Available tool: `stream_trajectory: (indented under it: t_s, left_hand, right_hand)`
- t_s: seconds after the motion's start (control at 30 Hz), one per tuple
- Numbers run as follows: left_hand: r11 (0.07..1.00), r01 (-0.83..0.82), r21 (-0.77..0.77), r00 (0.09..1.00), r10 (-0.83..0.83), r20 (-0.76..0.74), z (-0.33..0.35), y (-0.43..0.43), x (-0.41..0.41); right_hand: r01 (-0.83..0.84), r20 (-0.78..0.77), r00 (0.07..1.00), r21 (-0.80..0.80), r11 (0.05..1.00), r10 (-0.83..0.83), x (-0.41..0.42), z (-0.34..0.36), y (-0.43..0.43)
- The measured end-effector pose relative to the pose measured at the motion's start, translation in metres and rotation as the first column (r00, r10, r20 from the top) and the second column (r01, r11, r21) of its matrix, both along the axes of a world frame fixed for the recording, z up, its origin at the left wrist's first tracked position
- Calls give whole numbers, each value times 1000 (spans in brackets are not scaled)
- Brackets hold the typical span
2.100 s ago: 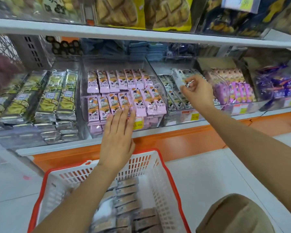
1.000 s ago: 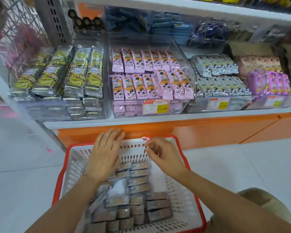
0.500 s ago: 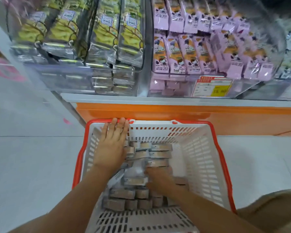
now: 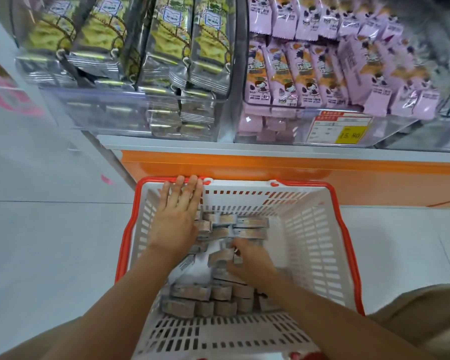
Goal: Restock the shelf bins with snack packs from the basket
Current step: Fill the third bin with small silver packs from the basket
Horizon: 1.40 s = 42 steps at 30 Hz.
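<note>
The basket (image 4: 312, 229), white with a red rim, sits on the floor (image 4: 50, 242) right under the shelf (image 4: 244, 146), and grey packs (image 4: 250, 224) lie in rows across its bottom. The left hand (image 4: 177, 219) lies flat inside it at the far-left corner, fingers straight and together with their tips up at the rim, while the right hand (image 4: 252, 263) is down in the middle of the pile, fingers curled round one pack (image 4: 220, 255). Up on the shelf, the left bin (image 4: 115, 113) holds green-and-silver bags (image 4: 164, 42) and the right bin (image 4: 400, 131) holds pink bars (image 4: 307, 74), with a yellow price tag (image 4: 338, 131) on its front.
</note>
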<state>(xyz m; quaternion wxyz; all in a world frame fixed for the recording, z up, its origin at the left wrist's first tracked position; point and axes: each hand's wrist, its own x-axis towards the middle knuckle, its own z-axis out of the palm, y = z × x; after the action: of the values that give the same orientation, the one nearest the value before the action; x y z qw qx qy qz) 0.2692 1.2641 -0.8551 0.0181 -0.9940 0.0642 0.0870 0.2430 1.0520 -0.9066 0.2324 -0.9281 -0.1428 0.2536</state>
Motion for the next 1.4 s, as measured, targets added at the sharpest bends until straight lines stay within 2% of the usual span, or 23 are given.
stream_trajectory:
  t_s: [0.2, 0.27, 0.33, 0.43, 0.57, 0.63, 0.7, 0.8, 0.9, 0.93, 0.97, 1.07, 1.1, 1.17, 1.27, 1.4]
  left_hand:
    - [997, -67, -41, 998, 66, -19, 20, -12, -1]
    - [992, -19, -125, 998, 27, 59, 27, -16, -5]
    - [956, 86, -280, 992, -55, 117, 37, -26, -11]
    - [761, 162, -628, 987, -134, 92, 66, -58, -13]
    - [492, 156, -857, 988, -82, 133, 98, -96, -11]
    - [386, 107, -916, 994, -29, 104, 112, -110, -9]
    - [318, 81, -945, 997, -12, 82, 127, -122, -8]
    - [240, 70, -968, 997, 9, 74, 150, -138, -3]
    - [196, 121, -973, 993, -25, 119, 167, -153, 5]
    - [229, 169, -959, 985, -24, 168, 172, -158, 8]
    - [313, 235, -920, 969, -6, 246, 175, -161, 13]
    - [644, 375, -667, 841, 68, 537, 185, -161, 30]
    - [738, 368, -566, 803, 54, 594, 187, -158, 36]
    - [873, 303, -383, 799, -13, 602, 182, -151, 46]
    - [937, 272, -220, 809, -98, 580, 171, -145, 53]
    - [954, 272, -126, 758, -131, 639, 164, -142, 59]
  right_hand:
    - [179, 94, 971, 332, 926, -222, 15, 63, -29]
    - [187, 116, 958, 435, 881, -261, 20, 89, -38]
    - [194, 133, 944, 522, 831, -303, 23, 112, -45]
    - [194, 148, 918, 641, 743, -368, 27, 142, -50]
    - [198, 139, 880, 763, 615, -455, 30, 180, -58]
    - [181, 145, 872, 792, 584, -467, 29, 194, -68]
    - [145, 168, 886, 785, 602, -433, 26, 201, -81]
    - [103, 227, 893, 737, 668, -388, 19, 209, -98]
    - [74, 293, 860, 738, 671, -418, 17, 224, -111]
    - [60, 324, 844, 733, 677, -426, 19, 232, -116]
    - [51, 360, 824, 722, 691, -437, 21, 241, -121]
    - [70, 450, 719, 711, 700, -530, 42, 273, -143]
    - [81, 482, 669, 710, 700, -566, 52, 284, -153]
    - [119, 547, 561, 689, 715, -621, 79, 301, -171]
    - [232, 591, 455, 643, 730, -666, 125, 314, -189]
    - [368, 645, 416, 525, 767, -641, 188, 311, -195]
